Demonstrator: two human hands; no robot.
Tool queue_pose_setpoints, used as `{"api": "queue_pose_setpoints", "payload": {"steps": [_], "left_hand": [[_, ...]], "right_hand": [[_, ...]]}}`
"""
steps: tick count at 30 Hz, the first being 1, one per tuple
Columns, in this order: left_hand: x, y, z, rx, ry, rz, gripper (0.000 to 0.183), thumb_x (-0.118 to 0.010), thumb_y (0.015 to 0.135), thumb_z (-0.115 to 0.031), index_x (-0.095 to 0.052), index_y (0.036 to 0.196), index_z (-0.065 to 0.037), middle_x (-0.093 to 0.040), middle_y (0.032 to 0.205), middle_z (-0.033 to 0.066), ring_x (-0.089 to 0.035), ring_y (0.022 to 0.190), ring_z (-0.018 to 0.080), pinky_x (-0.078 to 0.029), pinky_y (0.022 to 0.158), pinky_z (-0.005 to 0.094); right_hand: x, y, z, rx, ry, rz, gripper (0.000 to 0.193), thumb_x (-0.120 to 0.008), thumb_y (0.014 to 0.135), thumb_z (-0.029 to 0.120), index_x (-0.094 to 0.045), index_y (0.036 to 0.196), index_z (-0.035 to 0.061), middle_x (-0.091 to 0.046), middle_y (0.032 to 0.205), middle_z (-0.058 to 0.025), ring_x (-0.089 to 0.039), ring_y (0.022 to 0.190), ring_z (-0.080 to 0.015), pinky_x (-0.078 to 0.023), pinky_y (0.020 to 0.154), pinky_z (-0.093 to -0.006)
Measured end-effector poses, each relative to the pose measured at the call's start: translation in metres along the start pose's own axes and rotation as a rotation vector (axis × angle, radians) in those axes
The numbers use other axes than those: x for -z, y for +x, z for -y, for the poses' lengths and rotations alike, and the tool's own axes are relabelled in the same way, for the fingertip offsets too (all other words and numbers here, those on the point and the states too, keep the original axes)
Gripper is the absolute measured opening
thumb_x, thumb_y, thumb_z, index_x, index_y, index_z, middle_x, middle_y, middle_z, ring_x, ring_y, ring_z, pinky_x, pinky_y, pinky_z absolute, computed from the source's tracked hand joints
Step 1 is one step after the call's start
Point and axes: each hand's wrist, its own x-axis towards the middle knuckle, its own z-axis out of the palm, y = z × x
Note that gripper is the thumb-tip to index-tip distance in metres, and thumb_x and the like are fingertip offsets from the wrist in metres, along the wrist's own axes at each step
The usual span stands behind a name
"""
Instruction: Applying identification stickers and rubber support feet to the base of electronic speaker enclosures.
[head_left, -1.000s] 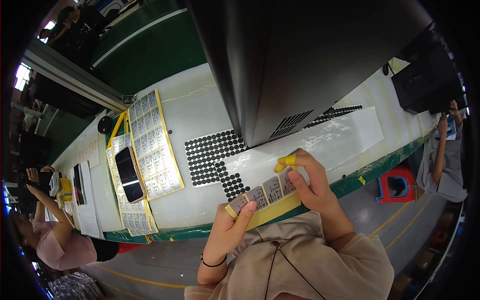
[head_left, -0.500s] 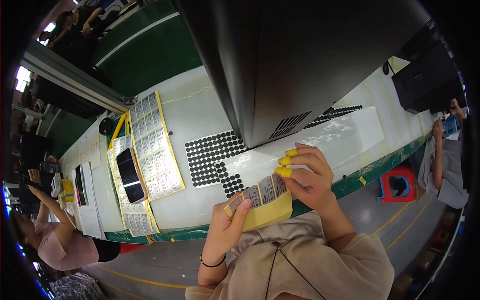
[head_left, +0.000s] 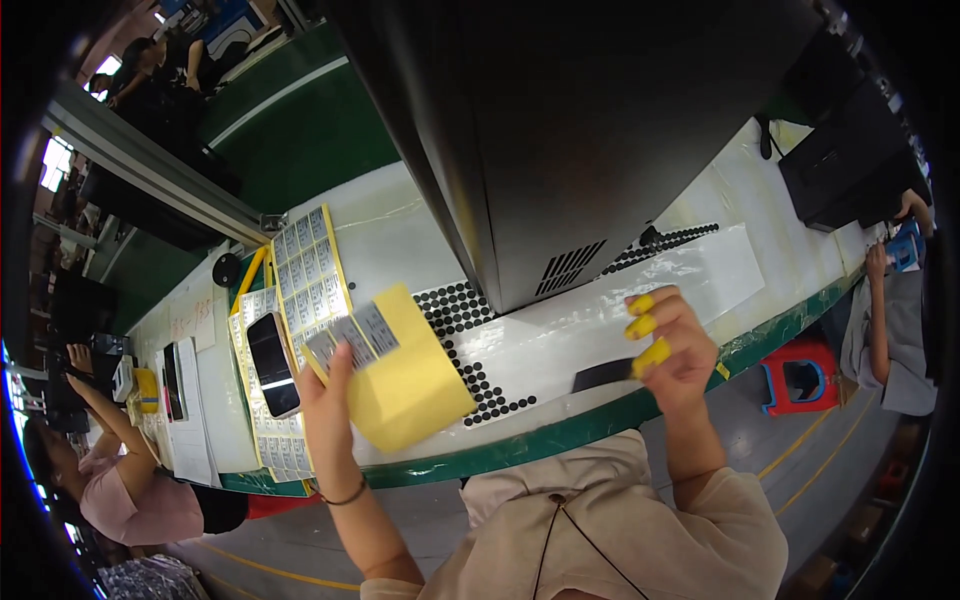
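Observation:
In my left hand (head_left: 328,405) is a yellow-backed sheet of silver labels (head_left: 415,385), gripped at its left side with the thumb on top. A short row of printed labels remains along the sheet's upper left part, and the rest is bare yellow backing. My right hand (head_left: 680,350), with yellow finger cots on several fingertips, pinches one end of a dark-looking label (head_left: 605,375) that stretches out to the left above the table edge. Behind the hands stands a large black cabinet-like case (head_left: 610,130) with vent slots.
More label sheets (head_left: 310,270) lie at the left, a phone (head_left: 270,365) on them. Sheets of round black pads (head_left: 455,308) lie by the case, beside a glossy white sheet (head_left: 700,280). A red stool (head_left: 800,385) stands at right; co-workers are on both sides.
My left hand has carried the label sheet to the left, over the other sheets. My right hand has drawn away to the right with one label off the sheet.

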Motion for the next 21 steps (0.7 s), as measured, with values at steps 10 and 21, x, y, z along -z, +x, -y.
{"api": "queue_pose_setpoints", "payload": {"steps": [10,21], "left_hand": [[-0.054,0.039,-0.1,-0.946,0.431,-0.052,0.062,-0.065,0.087,-0.014,-0.035,0.14,-0.001,-0.039,0.141,0.0158,-0.039,0.13,0.0287,-0.032,0.107,0.0408],[-0.163,-0.01,-0.227,-0.915,-0.384,0.249,0.064,-0.056,0.088,-0.016,-0.027,0.142,0.003,-0.031,0.144,0.0156,-0.022,0.14,0.0301,-0.013,0.115,0.0398]], "right_hand": [[0.046,0.059,0.06,0.397,-0.279,0.017,0.017,-0.064,0.09,0.024,-0.054,0.09,0.011,-0.058,0.086,-0.0055,-0.052,0.081,-0.0222,-0.043,0.089,-0.0484],[0.052,0.176,0.138,0.721,-0.452,0.008,0.024,-0.055,0.093,0.002,-0.049,0.116,-0.0008,-0.058,0.099,-0.0086,-0.057,0.093,-0.0138,-0.043,0.088,-0.0259]]}}
